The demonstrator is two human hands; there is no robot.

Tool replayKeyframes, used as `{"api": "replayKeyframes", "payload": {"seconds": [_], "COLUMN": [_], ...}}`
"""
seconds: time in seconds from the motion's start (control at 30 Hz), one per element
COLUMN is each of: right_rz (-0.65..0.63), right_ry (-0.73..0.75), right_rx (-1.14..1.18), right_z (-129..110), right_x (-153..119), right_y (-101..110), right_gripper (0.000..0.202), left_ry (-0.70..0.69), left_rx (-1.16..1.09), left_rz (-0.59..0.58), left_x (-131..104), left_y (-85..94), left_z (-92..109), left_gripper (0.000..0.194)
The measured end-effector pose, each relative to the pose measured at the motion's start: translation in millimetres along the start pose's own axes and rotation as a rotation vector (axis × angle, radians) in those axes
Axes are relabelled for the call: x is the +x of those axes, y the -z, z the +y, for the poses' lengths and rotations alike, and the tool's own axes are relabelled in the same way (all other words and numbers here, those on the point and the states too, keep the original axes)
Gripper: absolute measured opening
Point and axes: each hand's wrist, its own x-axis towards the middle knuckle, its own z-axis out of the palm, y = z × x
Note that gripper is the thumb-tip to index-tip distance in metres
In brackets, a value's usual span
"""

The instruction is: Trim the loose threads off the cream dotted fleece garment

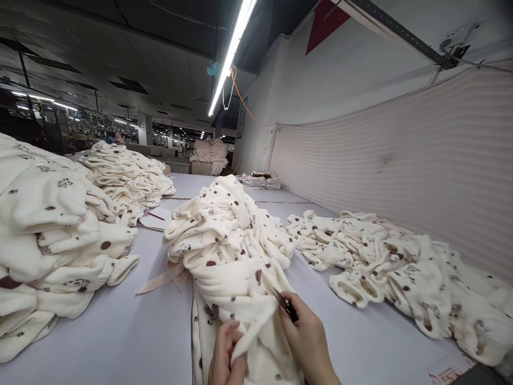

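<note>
We are pinching a fold of the cream fleece garment with brown spots [240,278] in our left hand [226,353], fingers closed on it. Our right hand [308,337] is gripping small dark thread snips [285,305], tips touching the fleece. The garment is lying on the pale grey table [120,331], between 2 similar heaps [52,235] [401,272].

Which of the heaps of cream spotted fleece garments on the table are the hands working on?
The middle heap: its nearest garment is pinched by the left hand and right hand.
</note>
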Motion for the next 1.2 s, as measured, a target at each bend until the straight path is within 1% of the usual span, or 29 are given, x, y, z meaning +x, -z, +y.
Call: {"api": "replayKeyframes", "payload": {"seconds": [0.03,0.07,0.1,0.13,0.2,0.27,0.33,0.4,0.47,0.53,0.57,0.63,0.7,0.8,0.9,0.97,1.03,1.1,1.13,1.2], "right_rz": [0.004,0.004,-0.002,-0.015,-0.062,-0.126,-0.209,-0.275,-0.292,-0.272,-0.265,-0.263,-0.264,-0.263,-0.277,-0.305,-0.307,-0.340,-0.385,-0.525], "right_ry": [-0.006,-0.012,-0.016,-0.020,-0.019,-0.006,0.010,0.058,0.116,0.148,0.138,0.080,0.002,-0.079,-0.163,-0.235,-0.231,-0.134,-0.070,0.053], "right_rx": [-0.025,-0.049,-0.071,-0.089,-0.106,-0.094,-0.053,-0.022,-0.062,-0.118,-0.098,0.049,0.217,0.313,0.428,0.526,0.559,0.498,0.434,0.243], "right_z": [-3.1,-5.8,-8.1,-9.8,-11.4,-11.2,-11.1,-13.2,-17.4,-21.2,-21.8,-18.4,-8.9,9.9,22.6,24.5,21.3,14.3,9.9,1.1], "right_x": [2.2,4.3,6.2,7.5,7.3,2.5,-6.4,-16.3,-23.6,-25.7,-24.6,-19.4,-13.5,-11.9,-23.0,-35.5,-49.6,-63.2,-69.0,-77.2], "right_y": [-1.4,-2.7,-3.6,-3.9,-1.2,5.8,14.9,22.0,24.7,23.2,21.9,20.2,22.5,35.1,49.7,51.0,40.1,17.0,2.5,-27.4], "right_gripper": [0.016,0.013,0.009,0.005,0.005,0.007,0.009,0.021,0.028,0.028,0.026,0.023,0.025,0.034,0.037,0.037,0.037,0.033,0.032,0.038], "left_ry": [0.168,0.306,0.403,0.460,0.507,0.543,0.589,0.622,0.619,0.577,0.551,0.524,0.510,0.479,0.413,0.357,0.324,0.339,0.358,0.396], "left_rx": [-0.174,-0.338,-0.476,-0.581,-0.705,-0.749,-0.736,-0.705,-0.696,-0.711,-0.711,-0.665,-0.564,-0.409,-0.312,-0.299,-0.325,-0.351,-0.354,-0.339], "left_rz": [-0.084,-0.152,-0.204,-0.239,-0.301,-0.353,-0.403,-0.455,-0.478,-0.480,-0.476,-0.457,-0.438,-0.454,-0.492,-0.520,-0.555,-0.603,-0.633,-0.685], "left_x": [5.1,9.8,13.9,17.1,20.8,21.8,21.3,20.3,19.3,18.1,17.5,16.4,15.8,16.8,22.9,31.4,43.0,55.7,61.4,70.0], "left_y": [0.6,1.0,1.5,2.0,3.8,5.9,7.3,6.8,4.7,2.4,1.6,1.5,2.6,3.5,-1.0,-8.0,-16.8,-24.4,-26.6,-25.9], "left_z": [0.5,1.6,3.6,6.7,15.4,25.3,33.3,38.0,39.2,37.6,36.3,33.7,33.2,39.7,51.0,56.3,58.3,59.3,60.6,66.4], "left_gripper": [0.035,0.042,0.044,0.042,0.036,0.034,0.041,0.049,0.053,0.052,0.050,0.045,0.046,0.052,0.048,0.044,0.044,0.046,0.046,0.044]}}
